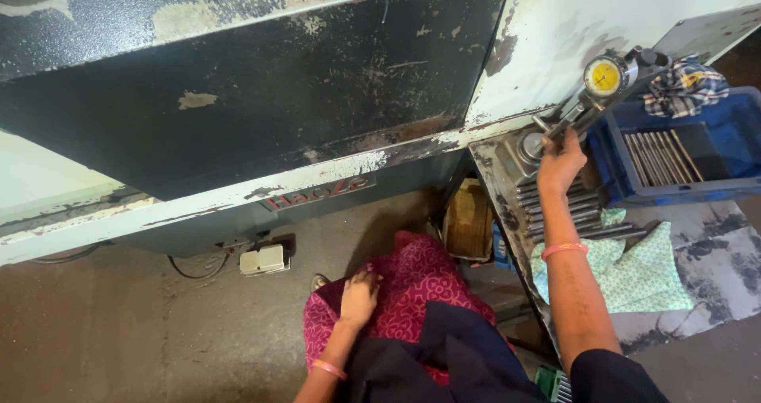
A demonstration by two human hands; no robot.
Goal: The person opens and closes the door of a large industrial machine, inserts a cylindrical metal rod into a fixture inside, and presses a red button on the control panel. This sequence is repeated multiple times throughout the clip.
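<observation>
My right hand reaches across the worn metal workbench and closes on the stem of a gauge fixture with a round yellow dial. Just below that hand lies a row of several grey metal rods. My left hand rests flat on my pink patterned clothing at the thigh, fingers loosely spread, with nothing in it. Each wrist has a pink bangle.
A blue plastic crate holding more rods stands right of the gauge, a checked cloth behind it. A green dotted cloth lies on the bench. A large black-and-white machine housing fills the left; a foot pedal sits on the floor.
</observation>
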